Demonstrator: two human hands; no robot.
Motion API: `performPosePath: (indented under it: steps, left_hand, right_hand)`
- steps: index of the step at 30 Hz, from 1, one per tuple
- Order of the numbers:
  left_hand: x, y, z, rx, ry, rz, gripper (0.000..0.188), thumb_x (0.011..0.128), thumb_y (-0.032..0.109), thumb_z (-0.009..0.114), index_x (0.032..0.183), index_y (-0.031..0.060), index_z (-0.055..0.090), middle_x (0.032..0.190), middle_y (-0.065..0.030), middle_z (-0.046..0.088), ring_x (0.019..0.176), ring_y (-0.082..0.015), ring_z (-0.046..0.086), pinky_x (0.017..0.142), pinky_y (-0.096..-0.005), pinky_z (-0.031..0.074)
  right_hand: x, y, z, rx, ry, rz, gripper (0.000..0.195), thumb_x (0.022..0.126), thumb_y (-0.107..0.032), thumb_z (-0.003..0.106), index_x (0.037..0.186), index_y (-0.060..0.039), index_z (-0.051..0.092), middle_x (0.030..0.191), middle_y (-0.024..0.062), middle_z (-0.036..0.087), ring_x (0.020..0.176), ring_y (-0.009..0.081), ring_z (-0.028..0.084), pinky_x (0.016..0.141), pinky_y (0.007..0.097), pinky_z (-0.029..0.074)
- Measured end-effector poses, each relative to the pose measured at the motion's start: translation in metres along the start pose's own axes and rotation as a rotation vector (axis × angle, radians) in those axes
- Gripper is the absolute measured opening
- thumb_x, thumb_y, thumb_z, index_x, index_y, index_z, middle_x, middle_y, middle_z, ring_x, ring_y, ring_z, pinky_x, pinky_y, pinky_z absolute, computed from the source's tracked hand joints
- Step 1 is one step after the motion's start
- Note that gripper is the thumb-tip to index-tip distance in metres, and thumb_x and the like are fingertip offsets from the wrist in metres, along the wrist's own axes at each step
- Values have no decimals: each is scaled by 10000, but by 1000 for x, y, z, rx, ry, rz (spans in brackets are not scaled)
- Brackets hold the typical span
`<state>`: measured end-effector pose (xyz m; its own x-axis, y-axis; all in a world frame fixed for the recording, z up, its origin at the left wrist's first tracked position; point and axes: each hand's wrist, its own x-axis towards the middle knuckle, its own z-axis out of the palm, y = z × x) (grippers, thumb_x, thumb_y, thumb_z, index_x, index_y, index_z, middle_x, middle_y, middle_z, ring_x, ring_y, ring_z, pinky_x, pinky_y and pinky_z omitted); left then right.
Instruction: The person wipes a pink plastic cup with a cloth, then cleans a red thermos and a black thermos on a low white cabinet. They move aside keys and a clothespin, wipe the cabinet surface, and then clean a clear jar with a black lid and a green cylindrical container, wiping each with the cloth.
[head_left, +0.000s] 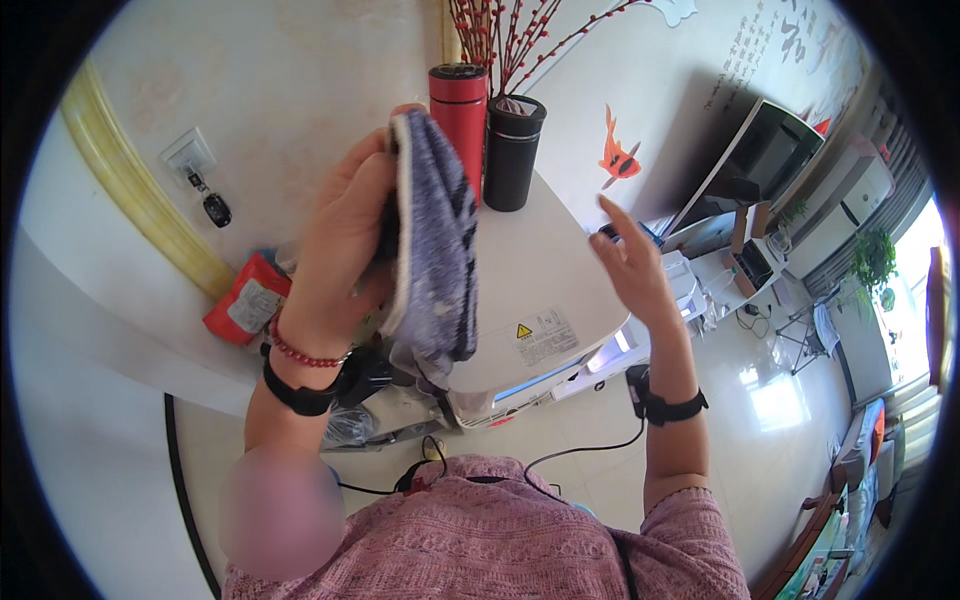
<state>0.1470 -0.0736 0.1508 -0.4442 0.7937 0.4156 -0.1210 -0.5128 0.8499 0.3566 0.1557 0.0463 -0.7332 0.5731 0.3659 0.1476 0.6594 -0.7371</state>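
Note:
My left hand (341, 217) is raised over the left part of a white appliance top (525, 262). It grips a folded purple-grey cloth (442, 247) with a pale border, which hangs down from the fingers and hides some of them. Behind the cloth stands a red vacuum flask (459, 109) with a dark lid, partly covered by it. Beside the flask is a black tumbler (512, 169). My right hand (634, 262) holds nothing; its fingers are apart, near the appliance's right edge.
Red-berry branches (506, 45) rise behind the flask and tumbler. At left, a key fob (217, 210) hangs from a wall socket (189, 157) above a red packet (247, 300). A television (757, 157) stands at right. A black cable (585, 450) runs to my right wrist.

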Motion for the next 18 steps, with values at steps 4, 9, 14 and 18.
performPosePath:
  steps: [4,9,14,18]
  left_hand:
    - [23,-25,17,-156,39,-209,108,1004,144,549,1026,97,644,866,26,659,749,-42,634,632,-219,522]
    - [28,-55,4,-75,-84,-391,175,977,115,530,1081,60,660,810,13,647,669,-70,602,542,-237,453]
    - [16,-72,-42,-38,-44,-448,269,950,117,525,1177,35,645,748,-1,603,638,-98,573,510,-238,364]
    - [-1,-85,-64,144,-24,-489,228,953,104,530,1113,-13,641,781,-42,636,675,-113,637,529,-238,416]
  right_hand:
    - [-12,-69,41,850,-312,-112,1205,842,-446,795,1614,-191,-94,1624,208,181,1396,399,402,996,475,504]
    - [5,-69,50,834,-113,143,556,848,97,580,1395,5,544,1121,34,680,1016,97,634,955,267,499]
    - [33,-52,11,580,102,157,453,838,91,501,1259,19,651,1074,65,704,955,115,654,896,257,525]
    - [60,-11,10,49,219,94,454,811,0,535,1251,17,646,1043,174,721,974,257,687,904,343,523]
